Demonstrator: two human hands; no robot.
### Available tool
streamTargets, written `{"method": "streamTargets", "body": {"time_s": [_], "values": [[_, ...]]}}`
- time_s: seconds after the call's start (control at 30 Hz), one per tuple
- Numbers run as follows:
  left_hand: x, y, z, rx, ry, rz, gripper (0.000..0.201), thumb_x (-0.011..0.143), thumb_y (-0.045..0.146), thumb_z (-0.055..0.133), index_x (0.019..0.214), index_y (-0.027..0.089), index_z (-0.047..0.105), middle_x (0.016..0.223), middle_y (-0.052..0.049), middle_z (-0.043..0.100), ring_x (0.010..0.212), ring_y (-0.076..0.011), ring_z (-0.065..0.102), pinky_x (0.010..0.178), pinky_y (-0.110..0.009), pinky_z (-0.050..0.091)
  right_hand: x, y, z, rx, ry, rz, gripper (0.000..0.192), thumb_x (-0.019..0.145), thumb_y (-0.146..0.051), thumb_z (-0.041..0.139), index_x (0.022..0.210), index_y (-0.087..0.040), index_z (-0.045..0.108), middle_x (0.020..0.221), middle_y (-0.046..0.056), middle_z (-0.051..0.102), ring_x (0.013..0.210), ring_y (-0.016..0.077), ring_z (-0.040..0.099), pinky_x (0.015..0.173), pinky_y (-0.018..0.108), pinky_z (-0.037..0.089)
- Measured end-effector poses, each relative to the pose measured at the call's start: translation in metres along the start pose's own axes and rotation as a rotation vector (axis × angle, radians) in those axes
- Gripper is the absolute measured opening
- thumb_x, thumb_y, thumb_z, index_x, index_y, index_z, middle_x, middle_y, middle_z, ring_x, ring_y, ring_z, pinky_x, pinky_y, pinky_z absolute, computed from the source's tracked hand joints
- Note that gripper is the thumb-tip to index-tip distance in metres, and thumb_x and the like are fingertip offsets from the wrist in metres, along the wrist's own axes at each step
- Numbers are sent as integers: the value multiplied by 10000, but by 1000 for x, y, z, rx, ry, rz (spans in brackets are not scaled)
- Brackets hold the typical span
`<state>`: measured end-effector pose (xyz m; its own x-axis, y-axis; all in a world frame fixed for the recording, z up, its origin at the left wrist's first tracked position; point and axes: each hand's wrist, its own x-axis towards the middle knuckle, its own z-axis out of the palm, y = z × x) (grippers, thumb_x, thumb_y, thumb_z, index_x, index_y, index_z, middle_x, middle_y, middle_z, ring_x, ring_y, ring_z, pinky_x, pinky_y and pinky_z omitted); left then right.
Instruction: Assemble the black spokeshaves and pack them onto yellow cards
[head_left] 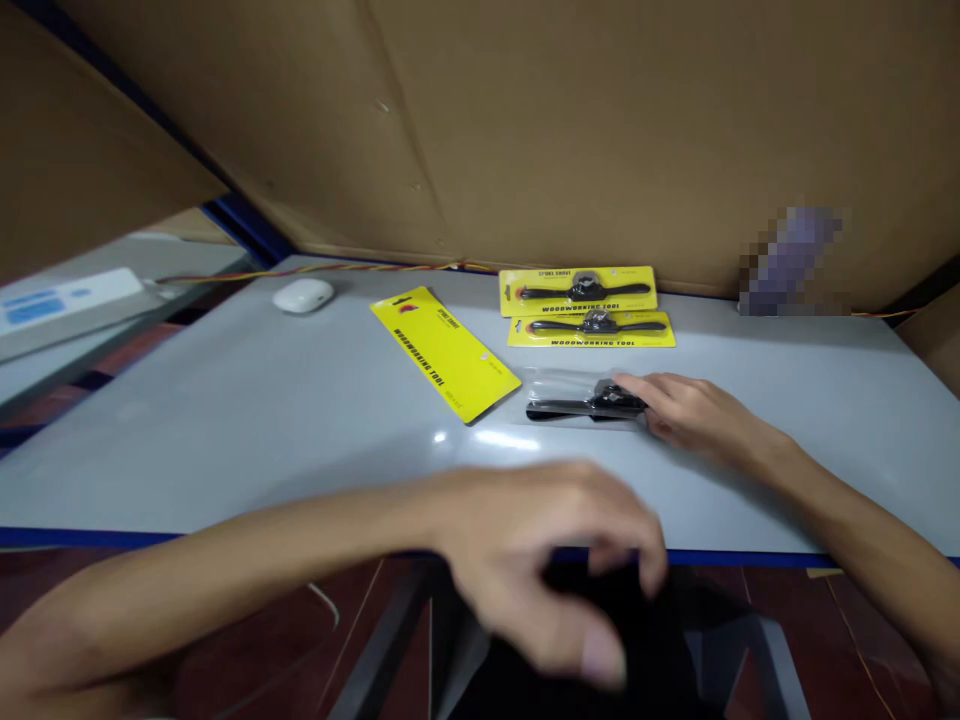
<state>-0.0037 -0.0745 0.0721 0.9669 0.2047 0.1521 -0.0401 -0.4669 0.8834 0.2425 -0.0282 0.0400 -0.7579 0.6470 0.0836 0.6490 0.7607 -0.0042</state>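
Note:
A black spokeshave (559,409) in a clear plastic bag lies on the grey table (300,420). My right hand (682,405) has closed its fingers on the spokeshave's right end, partly hiding it. Hanging at the table's front edge above my lap, my left hand (540,540) is slightly blurred; its thumb and bent fingers are apart, with nothing between them. Left of the bag lies a yellow card (450,355) printed "WOODWORKING TOOL". Behind the bag, a nearer carded spokeshave (592,328) and a farther carded spokeshave (577,291) lie on similar yellow cards.
A white computer mouse (303,295) sits at the back left. Red and yellow wires (337,268) run along the back edge by a brown board wall (562,130). A white power strip (71,305) rests on a neighbouring surface. A pixelated purple object (791,260) stands back right.

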Motion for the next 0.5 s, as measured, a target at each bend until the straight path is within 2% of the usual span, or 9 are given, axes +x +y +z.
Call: {"method": "streamTargets", "body": {"time_s": [0.03,0.07,0.13,0.2,0.27,0.33,0.43,0.5], "values": [[-7,-10,-14,256,172,-79,337,889,556,628,951,228,678,858,-68,698,768,-216,632,751,-346,582,1,-1,0,-3,4,-1,689,875,-25,469,1537,-210,515,1115,115,785,907,244,728,759,355,586],[-14,-20,-29,482,243,-137,339,897,527,620,1027,224,696,964,-97,721,849,-236,646,810,-371,585,1,-1,1,-4,11,3,684,879,-24,468,1535,-209,519,1099,118,786,891,246,725,741,355,579],[-32,-43,-52,822,333,-227,421,917,545,610,1187,233,696,1106,-122,728,987,-273,654,908,-416,575,2,-2,1,-5,34,19,660,888,-21,458,1516,-206,542,1076,124,787,873,252,722,722,361,568],[-48,-64,-66,1032,365,-263,563,911,598,622,1333,227,654,1192,-142,721,1063,-303,662,957,-453,564,2,-1,0,-5,39,32,651,885,-22,457,1501,-206,560,1063,121,790,872,253,722,723,363,565],[-60,-80,-71,1109,390,-282,533,950,520,593,1389,223,634,1200,-134,737,1046,-289,694,959,-454,567,1,3,-2,4,28,46,670,864,-27,470,1499,-217,564,1053,104,795,874,249,727,731,357,568],[-65,-87,-70,1105,445,-271,460,973,453,574,1354,211,663,1170,-123,761,1026,-270,721,941,-429,580,-3,7,-6,39,29,56,689,842,-42,492,1503,-223,561,1030,88,799,856,249,731,719,355,570],[-61,-86,-66,1049,550,-224,348,1000,389,550,1232,198,724,1086,-105,791,962,-238,743,900,-398,594,-9,15,-13,114,59,49,661,874,-94,507,1520,-231,548,1028,69,806,805,239,732,701,354,573],[-56,-82,-63,966,623,-200,293,997,374,566,1141,195,747,997,-79,803,835,-194,732,804,-342,595,-12,18,-17,141,80,21,637,894,-118,510,1517,-239,556,1091,64,812,842,235,748,728,349,578]]}}
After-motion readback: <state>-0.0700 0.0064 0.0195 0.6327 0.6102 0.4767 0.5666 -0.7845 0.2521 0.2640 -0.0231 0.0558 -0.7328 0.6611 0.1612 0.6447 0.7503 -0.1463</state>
